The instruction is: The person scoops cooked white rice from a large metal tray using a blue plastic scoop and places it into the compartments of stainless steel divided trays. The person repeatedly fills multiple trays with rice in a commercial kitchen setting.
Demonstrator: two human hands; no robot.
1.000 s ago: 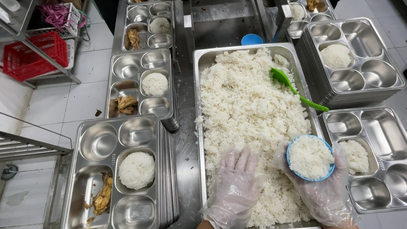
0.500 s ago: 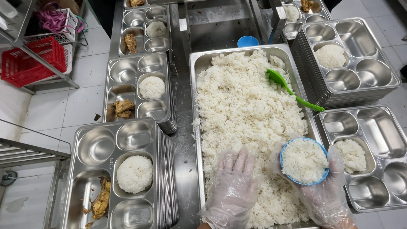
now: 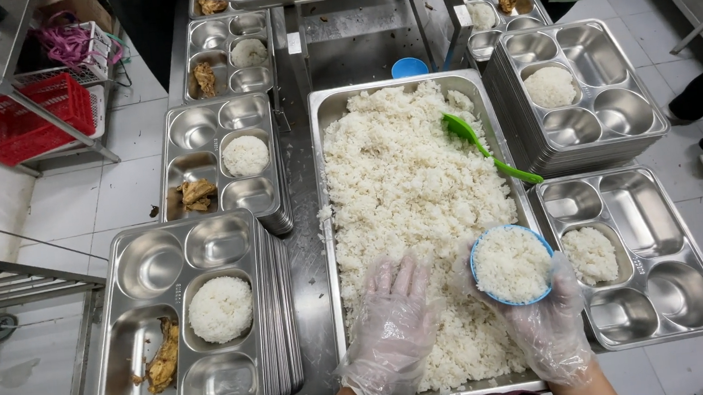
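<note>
Resting at the far left, a stack of steel compartment trays (image 3: 200, 324) is carrying a rice mound (image 3: 220, 309) and a piece of cooked meat (image 3: 162, 366), and another loaded stack (image 3: 224, 167) is sitting just behind it. Moving rightward, the left hand (image 3: 394, 331), in a clear plastic glove, is lying flat and released on the white rice in the big steel pan (image 3: 328, 225), fingers spread and gripping nothing. Just beside it, the right hand (image 3: 544, 325) is cupping a blue bowl (image 3: 511, 264) from below, over the pan's right edge. The bowl is looking round and packed to the brim with a level dome of sticky white rice, so grains could be spilling onto the counter if it is tilting before it is clear of the rim; the loose, slick glove could also be letting the bowl slip. A green paddle (image 3: 484, 149) is lying on the rice farther back. At the right, 1 tray (image 3: 677, 278) is already holding a rice mound (image 3: 590, 254) in its near-left compartment, so a dome turned out too fast could be breaking apart or landing across a divider.
</note>
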